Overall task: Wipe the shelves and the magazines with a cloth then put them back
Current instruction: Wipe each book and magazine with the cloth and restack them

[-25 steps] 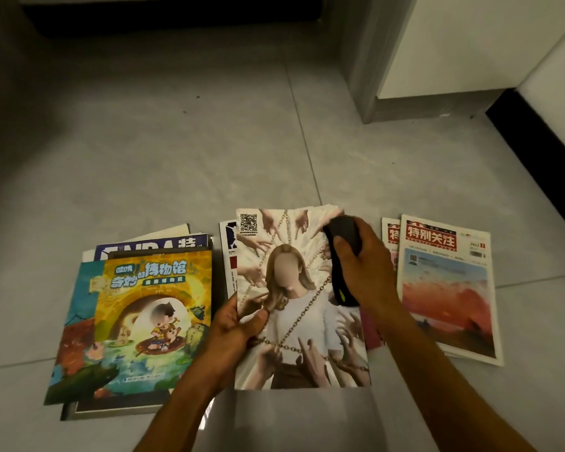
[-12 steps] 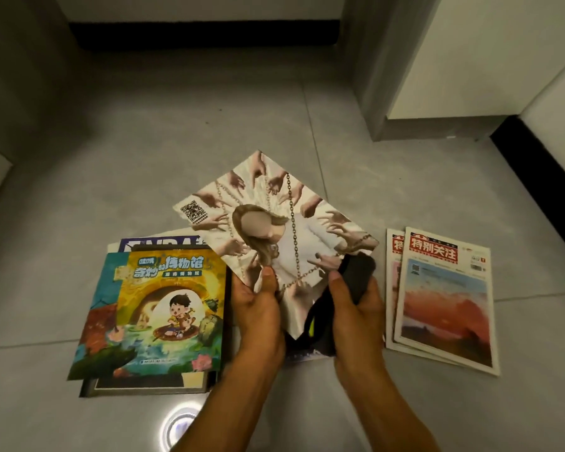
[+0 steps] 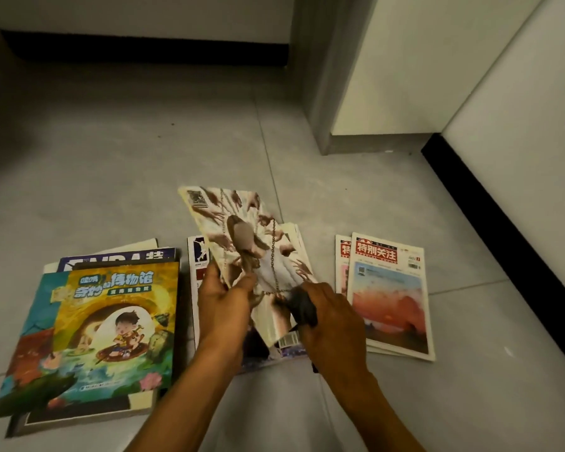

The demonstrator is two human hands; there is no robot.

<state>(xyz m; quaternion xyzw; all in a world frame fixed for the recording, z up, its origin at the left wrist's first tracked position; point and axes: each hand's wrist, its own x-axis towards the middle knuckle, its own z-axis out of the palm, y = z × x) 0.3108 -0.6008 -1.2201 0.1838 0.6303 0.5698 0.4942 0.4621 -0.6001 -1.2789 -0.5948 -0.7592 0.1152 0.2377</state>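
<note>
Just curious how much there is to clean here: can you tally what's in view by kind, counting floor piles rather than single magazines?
held magazine, gripped by the left hand: 1
magazine piles on the floor: 3, namely the left pile, middle pile and right pile
dark cloth, held in the right hand: 1
Total: 5
</note>
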